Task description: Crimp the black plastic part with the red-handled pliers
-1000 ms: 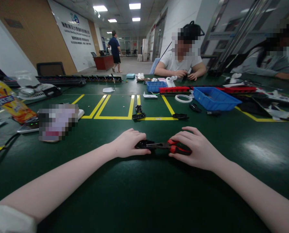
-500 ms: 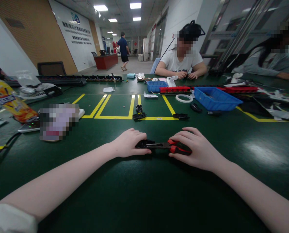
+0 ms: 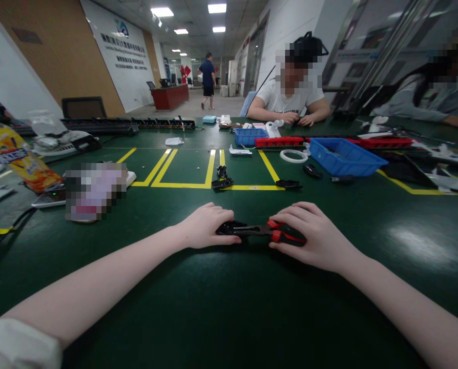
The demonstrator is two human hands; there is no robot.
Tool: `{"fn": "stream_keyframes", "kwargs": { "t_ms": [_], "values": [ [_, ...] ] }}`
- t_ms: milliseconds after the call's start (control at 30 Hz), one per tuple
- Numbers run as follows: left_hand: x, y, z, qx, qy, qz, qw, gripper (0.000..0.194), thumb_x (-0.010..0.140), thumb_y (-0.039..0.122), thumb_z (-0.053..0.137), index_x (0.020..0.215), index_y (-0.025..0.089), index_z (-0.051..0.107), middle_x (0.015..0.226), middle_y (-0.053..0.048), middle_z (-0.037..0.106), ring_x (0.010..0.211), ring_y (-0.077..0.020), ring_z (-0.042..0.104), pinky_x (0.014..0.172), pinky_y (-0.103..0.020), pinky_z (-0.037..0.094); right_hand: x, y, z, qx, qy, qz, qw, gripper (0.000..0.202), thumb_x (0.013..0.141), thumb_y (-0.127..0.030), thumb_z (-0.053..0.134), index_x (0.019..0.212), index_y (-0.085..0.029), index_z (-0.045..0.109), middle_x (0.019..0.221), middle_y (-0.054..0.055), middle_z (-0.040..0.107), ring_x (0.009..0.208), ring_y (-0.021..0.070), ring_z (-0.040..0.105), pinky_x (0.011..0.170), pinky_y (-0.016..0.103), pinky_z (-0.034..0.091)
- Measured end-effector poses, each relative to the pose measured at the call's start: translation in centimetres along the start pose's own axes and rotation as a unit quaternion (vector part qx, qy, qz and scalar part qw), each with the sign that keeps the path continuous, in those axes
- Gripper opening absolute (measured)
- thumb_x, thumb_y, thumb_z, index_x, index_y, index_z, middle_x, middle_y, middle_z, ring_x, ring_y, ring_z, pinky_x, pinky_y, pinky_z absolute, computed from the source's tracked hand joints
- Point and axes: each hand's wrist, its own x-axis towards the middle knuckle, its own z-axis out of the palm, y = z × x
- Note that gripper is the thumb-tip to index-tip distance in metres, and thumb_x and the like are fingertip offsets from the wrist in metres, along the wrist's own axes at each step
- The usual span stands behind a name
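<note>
Left hand (image 3: pixel 204 228) closed around a black part (image 3: pixel 226 229), fingers on the far side, thumb along the near edge. Right hand (image 3: pixel 309 230) wrapped over the pliers (image 3: pixel 257 231), palm down, handles slightly spread, nose pointing to 9 o'clock. Nose overlaps the part; whether the tips bite or only lie along it, cannot tell. Part is low over the bench (image 3: pixel 229 307), mid-view; contact beneath hidden. Taking the part as clock centre: pliers at 3; a black cluster (image 3: pixel 222 183) at 12, across the yellow tape (image 3: pixel 183 186); flat black piece (image 3: pixel 288 184) at 2, blue tray (image 3: pixel 344 163) farther out on that line. White ring (image 3: pixel 293 156) between 1 and 2. Phone (image 3: pixel 96 192) between 9 and 10, bottle (image 3: pixel 21 159) beyond it. Co-worker (image 3: pixel 290 102) across at 1, well apart from this work. Risks, my reading: a slim nose on glossy plastic could skid if squeezed off-axis, scoring the surface or jumping toward the left thumb, which lies close to the tips. Too hard a squeeze might crack a thin wall. A twist from the right wrist could turn the part out of the left grip, which covers mainly one end. Anything small springing loose would be hard to find, dark on dark green. Shadow between the hands makes poor seating of the tips easy to miss.
</note>
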Motion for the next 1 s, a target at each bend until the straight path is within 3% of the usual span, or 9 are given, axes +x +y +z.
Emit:
{"fn": "stream_keyframes", "kwargs": {
  "t_ms": [533, 1000],
  "values": [
    [0.02, 0.12, -0.08, -0.001, -0.004, -0.003, 1.000, 0.043, 0.088, 0.062, 0.049, 0.086, 0.019, 0.054, 0.078, -0.001, 0.059, 0.072, -0.0177, 0.055, 0.070, -0.031, 0.038, 0.05, -0.15, 0.21, -0.003, 0.007, -0.004, 1.000, 0.033, 0.080, -0.046, 0.063, 0.101, -0.020, 0.062, 0.094, 0.008, 0.071, 0.085, 0.0233, 0.064, 0.082, 0.043, 0.046],
    [-0.03, 0.11, -0.12, -0.005, -0.004, -0.008, 1.000, 0.044, 0.088, 0.062, 0.048, 0.085, 0.019, 0.052, 0.078, -0.001, 0.059, 0.070, -0.0174, 0.054, 0.070, -0.031, 0.038, -0.08, 0.08, 0.45, 0.001, -0.003, -0.002, 1.000, 0.034, 0.080, -0.045, 0.064, 0.103, -0.020, 0.062, 0.097, 0.008, 0.070, 0.088, 0.0226, 0.063, 0.085, 0.043, 0.046]
  ]
}}
